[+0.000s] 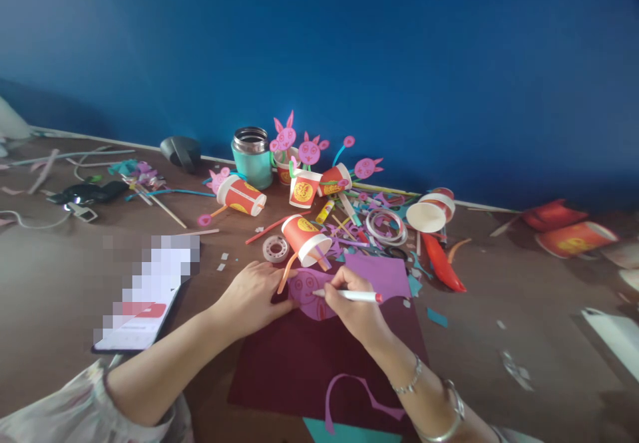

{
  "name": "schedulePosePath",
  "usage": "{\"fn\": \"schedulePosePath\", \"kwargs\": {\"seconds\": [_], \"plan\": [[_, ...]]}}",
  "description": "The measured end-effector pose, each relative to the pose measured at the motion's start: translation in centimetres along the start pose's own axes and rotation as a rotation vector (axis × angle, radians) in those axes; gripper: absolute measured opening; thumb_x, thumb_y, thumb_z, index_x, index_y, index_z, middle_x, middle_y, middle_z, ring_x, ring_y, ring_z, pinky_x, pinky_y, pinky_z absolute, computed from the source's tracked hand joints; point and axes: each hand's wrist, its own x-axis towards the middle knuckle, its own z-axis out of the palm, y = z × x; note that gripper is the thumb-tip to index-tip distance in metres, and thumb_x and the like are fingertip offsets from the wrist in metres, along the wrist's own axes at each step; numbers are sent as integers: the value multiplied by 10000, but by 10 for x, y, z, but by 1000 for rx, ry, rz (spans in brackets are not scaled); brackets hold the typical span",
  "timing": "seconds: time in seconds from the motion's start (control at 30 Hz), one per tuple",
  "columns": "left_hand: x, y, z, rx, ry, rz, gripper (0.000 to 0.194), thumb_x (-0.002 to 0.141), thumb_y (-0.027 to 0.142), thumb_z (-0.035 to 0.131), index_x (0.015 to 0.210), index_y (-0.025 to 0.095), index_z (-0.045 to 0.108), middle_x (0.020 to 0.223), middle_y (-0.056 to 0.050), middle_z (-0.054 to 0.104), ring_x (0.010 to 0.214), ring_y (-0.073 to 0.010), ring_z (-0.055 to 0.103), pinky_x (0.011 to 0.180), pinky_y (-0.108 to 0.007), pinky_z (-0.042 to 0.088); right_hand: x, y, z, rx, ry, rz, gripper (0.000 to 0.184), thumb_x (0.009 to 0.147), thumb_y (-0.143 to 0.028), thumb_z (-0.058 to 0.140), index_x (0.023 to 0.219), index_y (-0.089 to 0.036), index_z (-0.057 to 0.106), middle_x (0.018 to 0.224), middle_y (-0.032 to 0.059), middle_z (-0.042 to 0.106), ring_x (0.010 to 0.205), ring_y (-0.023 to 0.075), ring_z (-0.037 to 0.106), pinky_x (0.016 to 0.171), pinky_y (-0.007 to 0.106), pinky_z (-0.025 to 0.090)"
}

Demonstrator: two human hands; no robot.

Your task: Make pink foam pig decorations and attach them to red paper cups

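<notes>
My right hand [352, 303] is closed round a white marker with a red cap [349, 295], its tip resting on a purple paper cut-out [307, 293] with lines drawn on it. My left hand [257, 296] lies flat with fingers stretched out, pressing down the cut-out's left edge. The cut-out rests on a dark maroon sheet [299, 363]. A purple paper sheet [382, 273] lies just beyond my right hand. A red paper cup [304, 238] lies on its side right behind my hands, with a tape roll [275, 248] beside it.
Several red cups with pink paper animal heads [299, 163] stand by the blue wall, next to a teal metal jar [252, 157]. A phone [142, 296] lies at left. Paper scraps, sticks and tape rings litter the brown table; more cups [569, 230] lie at far right.
</notes>
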Motion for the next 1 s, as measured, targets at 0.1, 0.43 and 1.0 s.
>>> {"fn": "schedulePosePath", "kwargs": {"seconds": [0.1, 0.43, 1.0], "plan": [[0, 0, 1, -19, 1, 1, 371, 813, 433, 557, 1126, 240, 597, 922, -48, 681, 876, -230, 615, 773, -339, 429, -1, -1, 1, 35, -25, 4, 246, 783, -318, 573, 623, -216, 416, 497, -77, 393, 472, 105, 461, 488, 217, 386], [0, -1, 1, -24, -4, -9, 389, 815, 440, 561, 1149, 241, 582, 926, -50, 684, 887, -243, 616, 784, -353, 421, -2, -10, 1, -134, -39, -41, 229, 771, -298, 574, 619, -207, 429, 475, -67, 456, 440, 87, 414, 432, 193, 318], [0, -1, 1, -17, 3, -6, 385, 812, 448, 564, 1136, 242, 588, 905, -49, 685, 869, -251, 623, 773, -363, 424, -3, -15, 3, -136, -64, -20, 221, 760, -270, 577, 604, -203, 436, 496, -53, 497, 462, 94, 442, 461, 201, 344]]}}
